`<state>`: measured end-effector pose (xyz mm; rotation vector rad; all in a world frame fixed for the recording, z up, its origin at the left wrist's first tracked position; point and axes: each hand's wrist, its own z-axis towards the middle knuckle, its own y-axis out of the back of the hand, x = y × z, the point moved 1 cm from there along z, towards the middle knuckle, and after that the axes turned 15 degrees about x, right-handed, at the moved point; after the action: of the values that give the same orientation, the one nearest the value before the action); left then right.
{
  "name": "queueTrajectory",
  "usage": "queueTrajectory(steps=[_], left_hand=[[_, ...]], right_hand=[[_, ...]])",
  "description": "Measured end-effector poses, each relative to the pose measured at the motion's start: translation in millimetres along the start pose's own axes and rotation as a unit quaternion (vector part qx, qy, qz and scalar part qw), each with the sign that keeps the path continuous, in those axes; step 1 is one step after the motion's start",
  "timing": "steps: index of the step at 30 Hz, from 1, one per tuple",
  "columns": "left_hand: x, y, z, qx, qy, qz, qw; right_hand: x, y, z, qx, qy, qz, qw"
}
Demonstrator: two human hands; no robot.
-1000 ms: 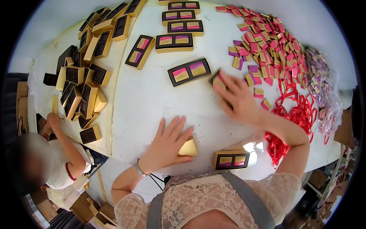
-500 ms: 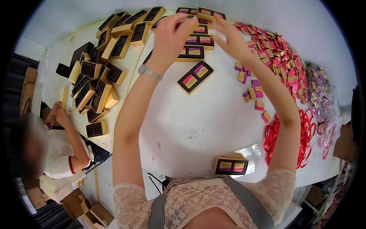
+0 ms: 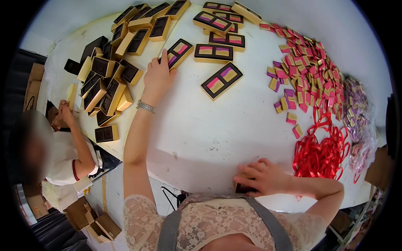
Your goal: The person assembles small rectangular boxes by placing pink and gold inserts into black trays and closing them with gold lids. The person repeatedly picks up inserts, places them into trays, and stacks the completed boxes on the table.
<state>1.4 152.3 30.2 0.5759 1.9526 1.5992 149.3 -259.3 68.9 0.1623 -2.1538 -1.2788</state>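
My left hand (image 3: 160, 77), with a metal bracelet at the wrist, grips the near end of a gold box with a black insert (image 3: 182, 49). Two small pink, purple and gold wrapped pieces show in that insert. Close to my body, my right hand (image 3: 263, 176) curls over another such box (image 3: 243, 188) at the table's front edge and hides most of it. Between the hands a filled box (image 3: 222, 81) lies aslant by itself. Beyond it are several more filled boxes (image 3: 213, 53), one of them (image 3: 212, 23) lying across others.
Many gold boxes with dark, unfilled inserts (image 3: 99, 66) are heaped at left. A co-worker's hands (image 3: 63, 111) are beside them. Far right holds a heap of wrapped pieces (image 3: 310, 62), red ribbons (image 3: 320, 152) and a clear plastic bag (image 3: 356, 100).
Both hands have left the far boxes. My left hand came back and left onto a filled box; my right hand came down to the near box. One far box now lies across others.
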Motion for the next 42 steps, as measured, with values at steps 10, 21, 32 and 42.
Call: queueTrajectory(steps=[10,21,32,42], left_hand=[[-45.8,63.2,161.3,-0.198,-0.083,-0.243,0.946],[53.1,18.8,139.7,-0.029,0.086,0.022,0.996],[-24.4,-13.0,-81.4,-0.05,-0.093,0.025,0.994],[-155.8,-35.0,-222.0,0.077,-0.309,-0.042,0.947]], right_hand=[[-25.1,42.0,23.9,-0.119,0.012,-0.055,0.991],[-225.8,155.1,204.3,-0.391,-0.137,-0.392,0.821],[-238.9,118.2,48.6,-0.441,-0.294,-0.253,0.809],[-227.3,74.9,35.6,-0.306,-0.367,-0.246,0.844]])
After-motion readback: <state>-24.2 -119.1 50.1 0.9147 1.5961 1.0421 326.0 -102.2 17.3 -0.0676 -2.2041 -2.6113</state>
